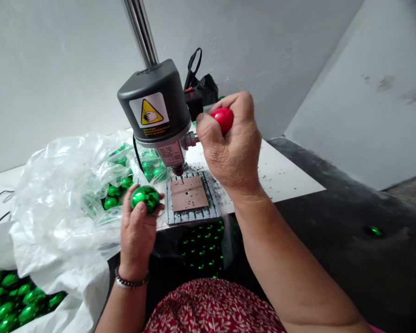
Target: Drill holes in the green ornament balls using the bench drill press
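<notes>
My left hand (138, 222) is closed around a shiny green ball (144, 200), to the left of the drill plate and above the table's front edge. My right hand (234, 148) is wrapped round the red knob (223, 120) of the lever on a drill press (154, 101). Under the machine's head, the chuck (178, 170) carries a thin bit. It points down at a brown square board (190, 194) that has a small hole in it. The board lies on a slotted metal base (168, 216) sprinkled with dark shavings.
A clear plastic bag (62, 180) with green balls (114, 190) covers the table's left. More green balls (24, 300) fill a white sack at lower left, and others sit below the table edge. A black bag (208, 88) stands behind. One ball (376, 230) lies on the floor.
</notes>
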`<state>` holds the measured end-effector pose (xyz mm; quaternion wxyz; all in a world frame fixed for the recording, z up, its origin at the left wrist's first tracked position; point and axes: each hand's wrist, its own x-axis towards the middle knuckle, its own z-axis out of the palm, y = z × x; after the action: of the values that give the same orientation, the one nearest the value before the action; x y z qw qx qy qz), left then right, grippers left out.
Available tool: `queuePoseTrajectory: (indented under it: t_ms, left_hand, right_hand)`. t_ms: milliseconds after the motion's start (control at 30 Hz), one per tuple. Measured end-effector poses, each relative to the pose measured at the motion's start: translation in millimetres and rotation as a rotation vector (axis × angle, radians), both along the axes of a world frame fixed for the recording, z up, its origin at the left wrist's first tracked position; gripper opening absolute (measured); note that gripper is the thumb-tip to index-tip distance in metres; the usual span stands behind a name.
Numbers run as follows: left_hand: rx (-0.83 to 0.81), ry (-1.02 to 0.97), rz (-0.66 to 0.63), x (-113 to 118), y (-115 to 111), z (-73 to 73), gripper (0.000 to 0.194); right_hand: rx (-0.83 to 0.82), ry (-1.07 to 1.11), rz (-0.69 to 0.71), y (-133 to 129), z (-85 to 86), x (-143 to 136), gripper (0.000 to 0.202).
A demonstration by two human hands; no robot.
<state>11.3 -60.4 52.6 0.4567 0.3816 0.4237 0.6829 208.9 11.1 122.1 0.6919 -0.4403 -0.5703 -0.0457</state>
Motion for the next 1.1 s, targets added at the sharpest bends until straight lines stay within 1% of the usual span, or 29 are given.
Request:
queuePoseTrajectory:
  t_ms: [67, 133, 167, 233, 300, 333, 433, 500, 567, 600, 667, 800, 933, 1100]
  left_hand:
    - [-0.185, -0.166, -0.109, 11.6, 1.8, -12.1, 0.056]
    - [-0.316, -0.273, -0.166, 17.6, 8.1, -25.1, 0.057]
    - [-0.359, -0.301, -0.177, 18.9, 12.0, -31.0, 0.057]
    - [-0.386, -0.301, -0.161, 19.1, 19.7, -41.2, 0.055]
    - [-0.367, -0.217, -0.139, 17.3, 26.5, -48.9, 0.053]
    - [-0.355, -0.143, -0.13, 15.8, 29.5, -52.0, 0.054]
    - [-0.301, 0.2, -0.102, 10.3, 38.9, -59.7, 0.062]
    - [-0.231, 0.453, -0.076, 7.3, 45.7, -64.0, 0.061]
    - [-0.179, 0.629, -0.065, 6.1, 52.3, -67.8, 0.059]
    - [-0.175, 0.675, -0.056, 6.4, 55.3, -69.6, 0.058]
    - [-0.194, 0.706, -0.045, 8.5, 60.1, -72.6, 0.058]
    - [-0.231, 0.695, -0.061, 16.3, 63.5, -75.5, 0.059]
    - [-0.212, 0.725, -0.08, 23.9, 63.1, -74.9, 0.054]
    - [-0.195, 0.766, -0.067, 28.9, 63.8, -74.4, 0.052]
  right_hand:
    - [-0.012, 0.003, 0.023, 0.0, -1.0, 0.9, 0.025]
    - [-0.015, 0.002, 0.051, -0.3, -1.6, 1.9, 0.026]
    - [-0.016, 0.001, 0.059, -0.4, -1.7, 2.4, 0.026]
    - [-0.021, -0.004, 0.056, -0.8, -1.7, 2.9, 0.026]
    - [-0.019, -0.01, 0.03, -1.2, -1.3, 3.0, 0.025]
    - [-0.015, -0.011, 0.013, -1.5, -1.0, 2.8, 0.025]
    - [0.001, -0.007, -0.008, -2.8, 0.3, 1.8, 0.025]
    - [-0.005, 0.003, 0.009, -4.4, 1.9, 1.0, 0.025]
    - [-0.034, 0.029, 0.033, -6.5, 4.2, 0.2, 0.024]
    - [-0.053, 0.045, 0.044, -7.6, 5.5, -0.2, 0.023]
    - [-0.081, 0.065, 0.06, -9.2, 7.8, -0.8, 0.021]
    - [-0.108, 0.062, 0.072, -9.7, 10.0, -0.5, 0.019]
    - [-0.125, 0.071, 0.076, -9.1, 10.3, 0.9, 0.022]
    - [-0.166, 0.044, 0.062, -11.3, 10.6, 0.6, 0.025]
